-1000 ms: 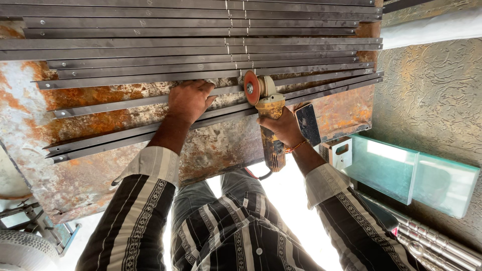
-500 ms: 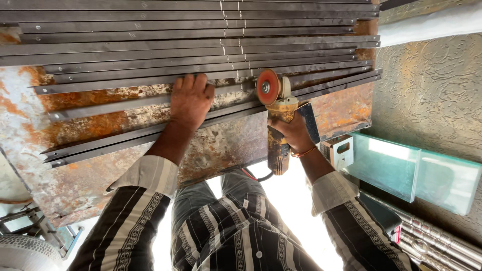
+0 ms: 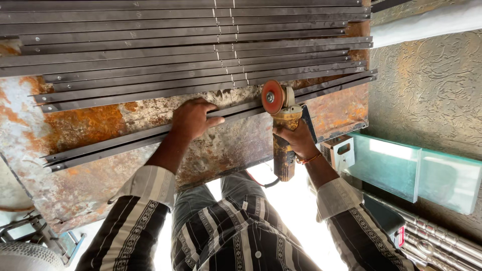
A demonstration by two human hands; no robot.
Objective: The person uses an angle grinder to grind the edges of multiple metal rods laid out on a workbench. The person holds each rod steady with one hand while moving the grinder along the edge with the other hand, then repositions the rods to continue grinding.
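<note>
Meanwhile, a flat steel strip (image 3: 150, 135) is pinned to the rusty table (image 3: 85, 180) by the left hand (image 3: 193, 118), fingers pressed together, while an angle grinder (image 3: 282, 125) is clenched in the right hand (image 3: 296, 140), its disc (image 3: 272, 97) near enough that kickback could plausibly reach the bare fingers.

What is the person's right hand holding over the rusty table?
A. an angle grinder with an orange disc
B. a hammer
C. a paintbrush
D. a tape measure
A: the right hand grips the yellow body of an angle grinder, whose orange disc points at the flat metal strips that the left hand presses onto the rusty table.
</note>
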